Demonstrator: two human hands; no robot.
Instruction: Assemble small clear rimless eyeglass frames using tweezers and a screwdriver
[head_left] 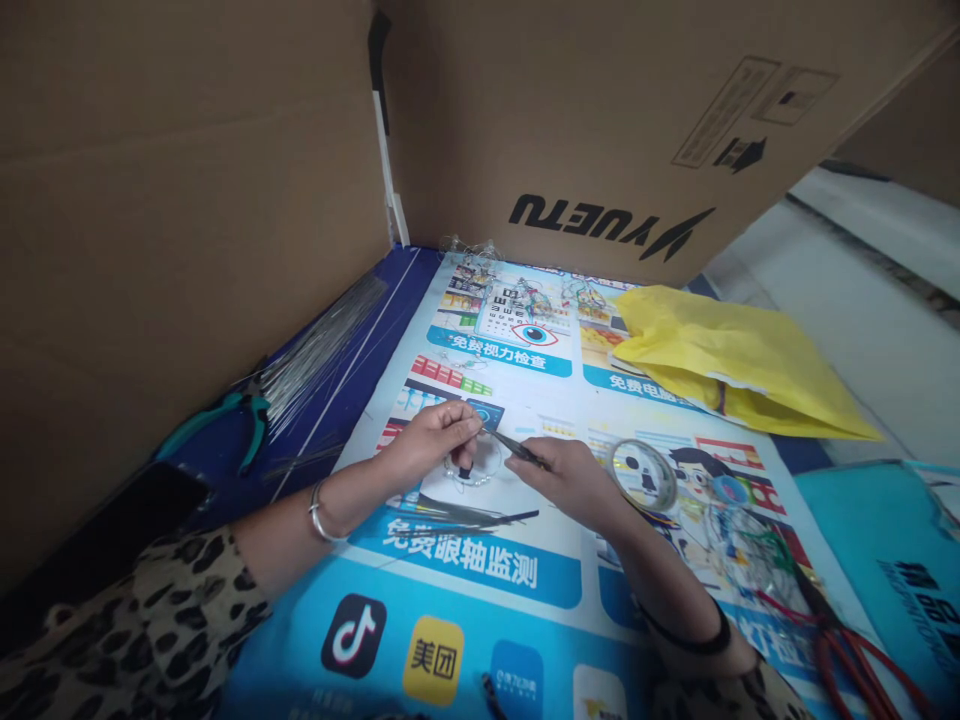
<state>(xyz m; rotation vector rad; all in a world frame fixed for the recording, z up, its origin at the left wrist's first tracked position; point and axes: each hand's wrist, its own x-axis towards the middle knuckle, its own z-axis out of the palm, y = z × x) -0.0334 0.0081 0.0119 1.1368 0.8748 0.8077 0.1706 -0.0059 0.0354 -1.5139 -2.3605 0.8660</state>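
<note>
Over the middle of a printed poster (517, 400), my left hand (442, 437) pinches the end of something thin and small. A clear wire or beaded loop (476, 472) hangs just below its fingers. My right hand (570, 480) grips dark tweezers (517, 447), whose tips point left and meet the fingertips of my left hand. Several dark thin strips (465, 518) lie on the poster below both hands. A roll of clear tape (642, 474) stands to the right, beside my right wrist.
Teal pliers (255, 430) and a bundle of thin wires (322, 345) lie at left. Cardboard walls (600, 110) rise behind. A yellow bag (735, 350) is at right; red-handled scissors (844, 640), a teal bag (877, 560) and tangled wires (757, 550) are at lower right.
</note>
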